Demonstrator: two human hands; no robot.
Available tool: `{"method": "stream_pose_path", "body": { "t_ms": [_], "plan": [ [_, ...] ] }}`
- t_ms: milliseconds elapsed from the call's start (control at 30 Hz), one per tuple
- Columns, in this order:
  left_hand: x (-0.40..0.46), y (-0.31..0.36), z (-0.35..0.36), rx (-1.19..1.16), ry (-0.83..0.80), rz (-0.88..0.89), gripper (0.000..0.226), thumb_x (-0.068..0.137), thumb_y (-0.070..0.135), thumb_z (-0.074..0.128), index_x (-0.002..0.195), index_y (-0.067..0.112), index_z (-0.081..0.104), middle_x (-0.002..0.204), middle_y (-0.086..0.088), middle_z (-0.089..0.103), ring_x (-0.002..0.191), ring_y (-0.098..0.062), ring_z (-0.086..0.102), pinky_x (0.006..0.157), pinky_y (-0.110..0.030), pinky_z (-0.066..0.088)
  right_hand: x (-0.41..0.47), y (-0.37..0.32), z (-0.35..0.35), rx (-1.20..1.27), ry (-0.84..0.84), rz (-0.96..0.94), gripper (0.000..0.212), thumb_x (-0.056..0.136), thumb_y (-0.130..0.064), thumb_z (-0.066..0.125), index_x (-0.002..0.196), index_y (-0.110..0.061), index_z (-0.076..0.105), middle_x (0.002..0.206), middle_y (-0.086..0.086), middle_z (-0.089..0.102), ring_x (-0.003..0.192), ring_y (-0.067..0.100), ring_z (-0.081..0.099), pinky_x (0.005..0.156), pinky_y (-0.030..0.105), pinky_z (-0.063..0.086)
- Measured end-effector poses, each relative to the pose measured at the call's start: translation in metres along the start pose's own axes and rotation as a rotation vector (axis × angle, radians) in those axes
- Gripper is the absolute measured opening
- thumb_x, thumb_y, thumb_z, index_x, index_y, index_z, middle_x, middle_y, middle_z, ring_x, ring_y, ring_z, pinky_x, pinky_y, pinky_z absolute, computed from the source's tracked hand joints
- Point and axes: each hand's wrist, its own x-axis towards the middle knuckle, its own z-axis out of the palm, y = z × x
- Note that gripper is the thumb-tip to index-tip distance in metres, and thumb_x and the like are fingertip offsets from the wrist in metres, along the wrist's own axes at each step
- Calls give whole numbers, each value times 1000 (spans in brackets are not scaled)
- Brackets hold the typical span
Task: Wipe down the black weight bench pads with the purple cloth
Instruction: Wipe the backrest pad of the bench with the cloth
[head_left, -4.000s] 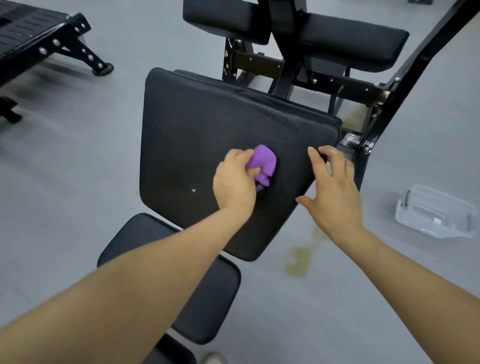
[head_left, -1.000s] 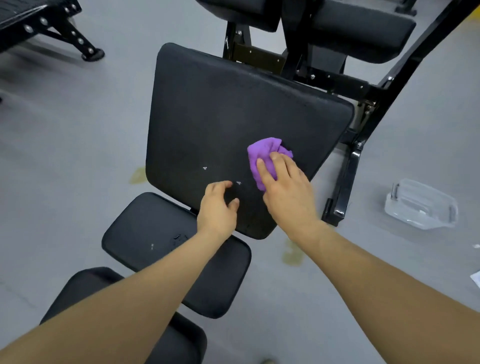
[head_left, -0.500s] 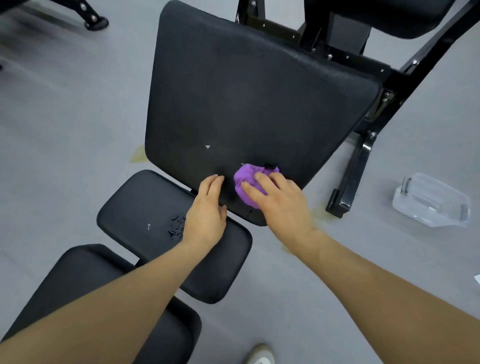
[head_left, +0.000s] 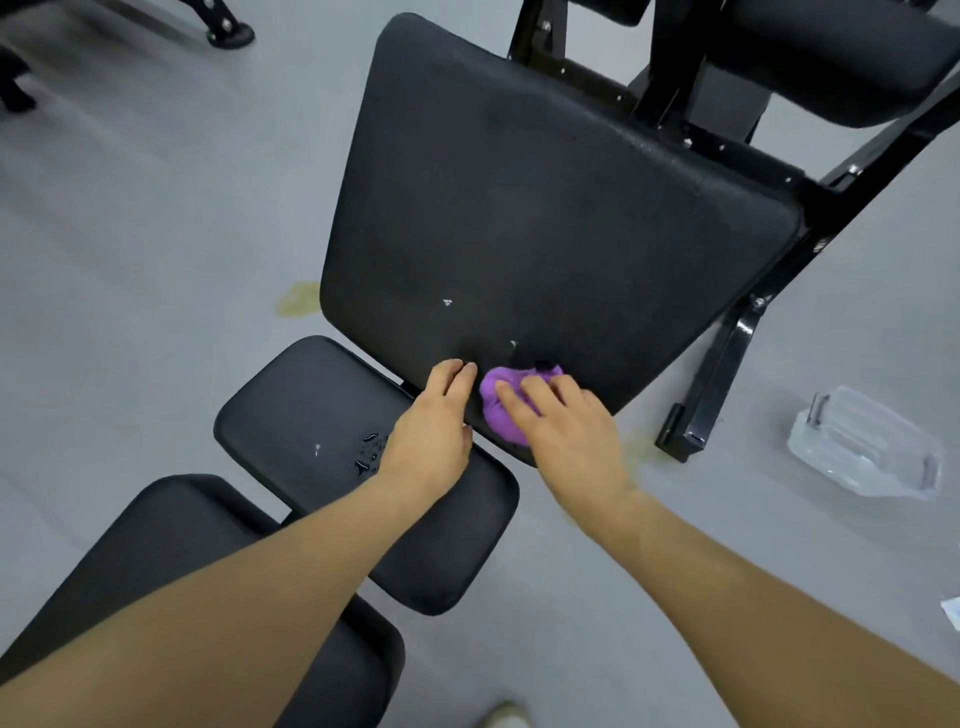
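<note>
At the back pad's (head_left: 545, 218) lower edge, your right hand (head_left: 566, 431) presses the purple cloth (head_left: 498, 415) with flat fingers, left hand (head_left: 431, 431) resting open beside; overshoot likely drops it, leaving seat pad (head_left: 311, 405) droplets (head_left: 371, 452).

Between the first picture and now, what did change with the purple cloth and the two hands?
The purple cloth passed from the left hand to the right hand, which then wiped it down the large back pad to the lower edge. The left hand let go and now rests open beside the cloth at that edge. The seat pad and the clear container on the floor stayed in place.
</note>
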Motion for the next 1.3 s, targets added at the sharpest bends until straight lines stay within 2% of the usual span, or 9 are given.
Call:
{"method": "stream_pose_path", "body": {
  "t_ms": [100,300,433,600,767,867,967,1100,1300],
  "plan": [
    [1,1,-2,-7,-13,-8,64,86,7,52,144,16,27,148,5,20,102,-21,57,78,-30,48,21,23,-13,-38,24,-65,49,57,-6,64,105,-14,71,91,6,67,74,30,61,55,27,47],
    [3,-7,-1,26,-55,10,67,87,11,54,146,20,23,146,8,16,98,-20,58,75,-32,51,97,52,-24,-35,182,274,50,72,3,61,121,-9,61,111,18,60,89,41,55,64,40,48],
    [3,-10,-2,24,-86,20,70,85,13,57,146,20,23,147,8,14,103,-22,58,79,-39,53,54,17,2,-33,163,148,48,73,-5,44,117,-9,65,99,14,63,78,32,54,58,32,47],
    [5,-9,-7,20,-131,9,72,85,13,57,147,22,21,149,6,13,99,-23,59,78,-36,52,53,24,-14,-22,14,-49,52,50,-4,77,101,-9,72,92,13,66,73,32,61,52,28,48],
    [6,-12,-9,4,-170,7,70,88,12,55,148,22,19,148,8,10,102,-21,57,83,-38,52,115,49,-28,9,117,189,51,69,2,70,119,-8,63,109,19,58,88,37,55,57,35,44],
    [6,-13,-10,-2,-175,8,69,88,11,54,147,21,20,148,8,11,99,-21,57,81,-39,52,90,29,-8,21,109,133,54,68,3,66,121,-7,61,114,18,59,93,35,48,64,36,49],
    [5,-12,-13,-11,-172,33,66,86,12,53,144,23,24,148,10,14,96,-23,58,77,-39,52,41,12,6,13,29,-69,56,64,-7,70,119,-5,62,113,18,61,91,30,44,68,35,52],
    [1,-15,-14,-35,-113,8,67,87,14,54,146,25,24,149,10,18,111,-19,53,85,-35,50,29,14,0,-20,-131,-103,68,66,-38,77,123,-5,60,117,18,61,99,32,59,81,35,52],
    [12,-40,-26,-65,137,-119,67,86,12,56,145,18,26,150,6,22,126,-20,43,96,-32,44,80,16,4,4,74,-152,49,62,2,69,111,-4,66,109,19,63,103,33,52,77,38,51]
  ]
}}
